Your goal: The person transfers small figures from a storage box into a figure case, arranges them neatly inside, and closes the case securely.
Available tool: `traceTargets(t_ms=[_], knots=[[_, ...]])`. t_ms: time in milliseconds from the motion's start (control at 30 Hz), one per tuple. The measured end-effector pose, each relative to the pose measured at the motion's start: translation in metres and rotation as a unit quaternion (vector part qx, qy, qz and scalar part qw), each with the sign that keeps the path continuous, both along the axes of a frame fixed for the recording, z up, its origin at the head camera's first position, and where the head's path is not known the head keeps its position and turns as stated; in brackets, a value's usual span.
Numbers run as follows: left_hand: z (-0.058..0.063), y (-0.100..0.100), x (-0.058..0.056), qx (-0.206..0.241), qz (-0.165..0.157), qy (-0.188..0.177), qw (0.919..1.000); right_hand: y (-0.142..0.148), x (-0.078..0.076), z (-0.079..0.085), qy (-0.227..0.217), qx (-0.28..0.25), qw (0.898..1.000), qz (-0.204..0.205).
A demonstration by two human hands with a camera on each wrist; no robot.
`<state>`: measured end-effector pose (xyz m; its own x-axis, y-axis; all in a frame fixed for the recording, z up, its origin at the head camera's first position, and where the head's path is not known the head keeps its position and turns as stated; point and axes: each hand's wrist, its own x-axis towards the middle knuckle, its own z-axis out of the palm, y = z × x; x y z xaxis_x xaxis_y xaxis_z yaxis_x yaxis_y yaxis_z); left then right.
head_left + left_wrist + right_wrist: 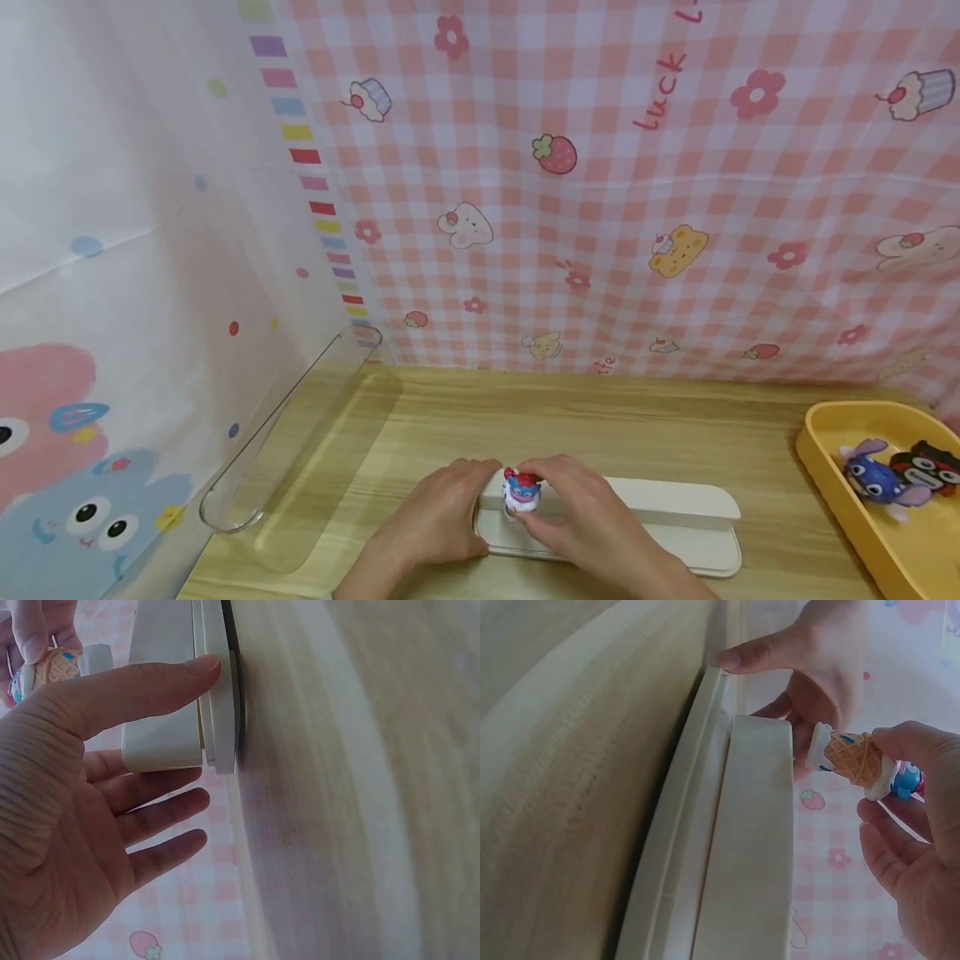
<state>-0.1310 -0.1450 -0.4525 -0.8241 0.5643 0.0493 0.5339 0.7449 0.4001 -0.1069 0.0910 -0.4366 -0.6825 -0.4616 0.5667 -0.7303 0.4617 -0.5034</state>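
Observation:
A small ice-cream-cone figurine [855, 759] is pinched between the thumb and fingers of my right hand [577, 510]. It has a waffle-patterned lower part, a white foot and a blue-faced, red-topped head. In the head view it is upright over the left part of a long cream-white stepped display base [678, 497]. My left hand [438, 512] grips the left end of that base, thumb [150, 694] on its front edge and fingers at its end and back. In the right wrist view the figurine's foot is apart from the raised step.
At the left lies a long clear plastic cover [292, 433] near the white curtain [150, 208]. A yellow tray [832, 500] at the right holds a blue long-eared figurine [873, 482] and a dark red-and-black figure [930, 467]. A pink checked cloth [600, 208] hangs behind the wooden table [600, 425].

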Motion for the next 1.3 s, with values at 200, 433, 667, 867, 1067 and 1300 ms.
traceTargets(t_ms=[200,433,667,867,1067,1300], knots=[[0.000,-0.001,0.002,-0.013,0.010,-0.004,0.9999,-0.004,0.000,-0.006,0.006,0.007,1.000,0.005],[0.001,-0.001,0.002,-0.015,0.009,0.007,0.9998,-0.007,-0.002,-0.011,0.011,0.008,1.000,0.028],[0.001,-0.001,0.002,-0.015,0.005,0.005,0.9999,-0.008,-0.001,-0.016,-0.002,0.035,0.999,0.023],[0.001,-0.001,0.003,-0.015,0.004,0.006,0.9999,-0.011,-0.002,-0.021,0.018,0.063,0.998,0.016],[0.001,0.000,0.003,-0.018,0.005,0.005,0.9998,-0.012,-0.003,-0.024,0.020,0.073,0.997,0.018],[0.001,0.000,0.003,-0.019,0.006,-0.001,0.9998,-0.013,-0.003,-0.025,0.006,0.077,0.997,0.018]])
